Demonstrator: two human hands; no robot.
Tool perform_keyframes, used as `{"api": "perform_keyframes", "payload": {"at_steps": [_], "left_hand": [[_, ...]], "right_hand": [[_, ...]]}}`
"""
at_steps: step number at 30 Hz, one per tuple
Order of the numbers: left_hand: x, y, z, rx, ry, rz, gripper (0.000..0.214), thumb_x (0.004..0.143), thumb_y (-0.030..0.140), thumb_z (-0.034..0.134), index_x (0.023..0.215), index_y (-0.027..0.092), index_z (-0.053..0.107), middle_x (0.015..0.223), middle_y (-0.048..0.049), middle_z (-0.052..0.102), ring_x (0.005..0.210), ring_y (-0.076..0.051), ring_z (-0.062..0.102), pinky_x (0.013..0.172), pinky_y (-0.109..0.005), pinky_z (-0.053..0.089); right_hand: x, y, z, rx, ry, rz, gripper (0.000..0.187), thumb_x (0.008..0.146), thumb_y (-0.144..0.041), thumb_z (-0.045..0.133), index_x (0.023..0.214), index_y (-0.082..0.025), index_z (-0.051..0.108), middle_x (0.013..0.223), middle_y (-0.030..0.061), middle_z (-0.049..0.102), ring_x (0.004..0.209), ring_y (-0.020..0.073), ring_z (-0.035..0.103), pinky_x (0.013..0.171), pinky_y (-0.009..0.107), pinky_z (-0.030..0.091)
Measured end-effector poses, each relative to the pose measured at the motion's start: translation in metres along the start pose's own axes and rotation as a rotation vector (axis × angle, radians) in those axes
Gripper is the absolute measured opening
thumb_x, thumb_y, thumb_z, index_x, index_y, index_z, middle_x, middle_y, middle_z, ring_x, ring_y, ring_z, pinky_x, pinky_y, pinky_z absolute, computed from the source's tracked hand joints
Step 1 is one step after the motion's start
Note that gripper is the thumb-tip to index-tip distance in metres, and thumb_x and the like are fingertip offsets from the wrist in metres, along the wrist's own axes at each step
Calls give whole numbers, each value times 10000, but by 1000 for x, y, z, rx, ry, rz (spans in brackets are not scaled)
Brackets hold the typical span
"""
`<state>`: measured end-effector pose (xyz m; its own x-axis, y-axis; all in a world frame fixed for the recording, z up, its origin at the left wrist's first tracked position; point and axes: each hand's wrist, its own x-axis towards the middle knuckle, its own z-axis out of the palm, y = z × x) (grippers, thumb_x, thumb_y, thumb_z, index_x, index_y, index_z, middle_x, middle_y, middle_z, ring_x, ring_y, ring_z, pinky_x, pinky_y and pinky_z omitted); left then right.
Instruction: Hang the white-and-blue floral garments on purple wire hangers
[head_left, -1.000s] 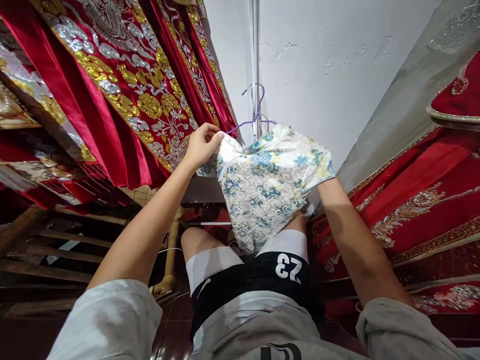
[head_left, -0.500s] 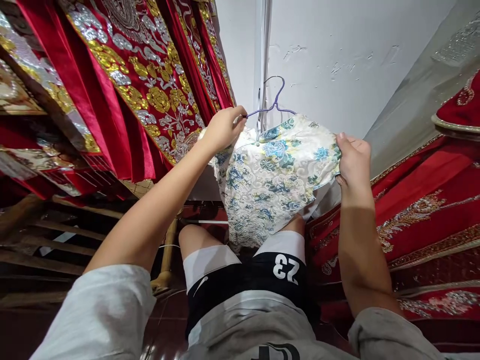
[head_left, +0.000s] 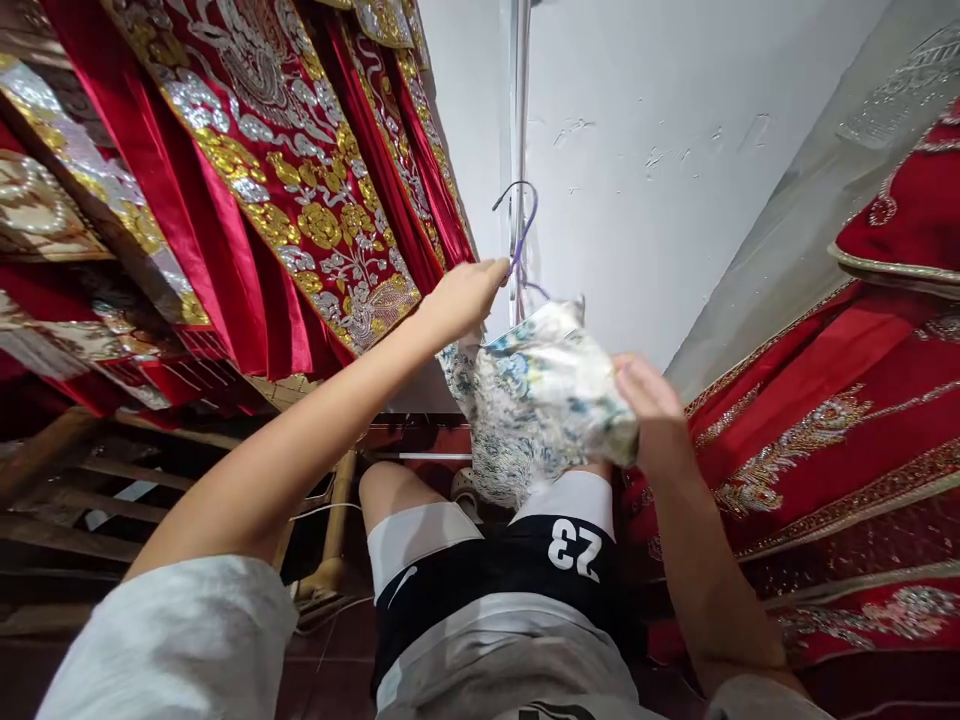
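Note:
A white garment with a blue and yellow flower print (head_left: 525, 400) hangs on a thin purple wire hanger (head_left: 521, 235) in front of me. My left hand (head_left: 465, 295) is closed on the hanger's left shoulder, at the garment's top edge. My right hand (head_left: 649, 400) is closed on the garment's right side and has gathered the cloth into a bunch. The hanger's hook stands free in the air beside a white pipe (head_left: 517, 150). The lower part of the garment drops toward my knees.
Red hangings with gold and silver embroidery (head_left: 285, 190) fill the left side. More red embroidered cloth (head_left: 825, 420) lies to the right. A white wall (head_left: 660, 150) is behind the garment. Wooden slats and a bamboo post (head_left: 334, 540) stand low on the left.
My right hand has moved left and down, crumpling the garment's right side inward. The hanger has turned so that it is seen nearly edge-on. My left hand has stayed on the hanger.

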<state>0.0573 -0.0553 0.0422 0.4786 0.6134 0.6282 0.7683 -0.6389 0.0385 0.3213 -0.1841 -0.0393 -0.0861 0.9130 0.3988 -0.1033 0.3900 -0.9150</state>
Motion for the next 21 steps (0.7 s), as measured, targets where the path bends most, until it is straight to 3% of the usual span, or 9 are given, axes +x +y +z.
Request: {"api": "perform_keyframes", "payload": {"at_steps": [2,3,5,7,8,10,14,18,21], "left_hand": [[-19,-2,-1,-52,28,8,150,977,190,451,1034,170,588,983,-103,696,946,-233,684,893,-387,533],[-27,-4,0,-105,64,8,161,994,222,441,1046,176,586,1013,-104,706,960,-224,694,886,-372,545],[-38,-5,0,-251,161,4,207,1029,304,417,1034,188,589,1025,-94,721,1021,-221,714,901,-362,565],[-43,0,0,-386,261,10,270,1052,360,398,1001,199,608,989,-77,735,1062,-221,727,921,-361,577],[-44,5,-1,-425,296,23,286,1057,374,403,1001,204,627,980,-71,743,1056,-216,733,927,-359,580],[-44,16,-5,-452,310,74,293,1057,384,435,1045,220,677,1001,-60,760,1005,-199,743,925,-351,584],[-43,32,-20,-588,168,149,295,1036,394,514,1170,247,732,1078,-61,776,995,-198,749,931,-351,591],[-40,25,-38,-746,57,67,308,955,436,660,1114,201,780,1075,-103,782,1062,-243,739,979,-371,589],[-39,4,-60,-896,-128,-157,368,877,443,758,1137,183,775,998,-125,780,987,-286,760,902,-409,624]], "right_hand": [[-11,-9,16,-13,-368,33,431,926,-677,527,945,-284,704,848,48,710,759,228,701,669,364,594],[-8,-12,23,-29,-449,11,461,945,-687,485,971,-286,710,919,60,721,840,241,710,741,385,604],[13,-14,36,-92,-352,-101,463,966,-677,460,1059,-290,696,1077,74,717,1034,258,687,911,424,580],[50,-6,47,-204,-101,-256,448,956,-661,509,1171,-296,652,1213,76,682,1201,267,615,1051,443,505],[70,2,52,-266,-73,-324,481,950,-672,509,1213,-289,634,1301,81,648,1287,276,559,1106,450,459],[106,21,60,-337,-182,-403,513,955,-690,473,1198,-266,627,1306,83,639,1299,279,536,1118,433,435],[142,56,63,-334,-331,-428,476,949,-690,481,1019,-231,587,1036,56,647,996,224,599,929,353,492],[146,69,50,-345,-255,-491,477,941,-695,498,931,-221,553,873,10,595,816,170,551,800,292,451],[153,61,35,-479,-124,-509,496,931,-690,520,897,-207,630,832,15,640,790,178,578,752,278,416]]}}
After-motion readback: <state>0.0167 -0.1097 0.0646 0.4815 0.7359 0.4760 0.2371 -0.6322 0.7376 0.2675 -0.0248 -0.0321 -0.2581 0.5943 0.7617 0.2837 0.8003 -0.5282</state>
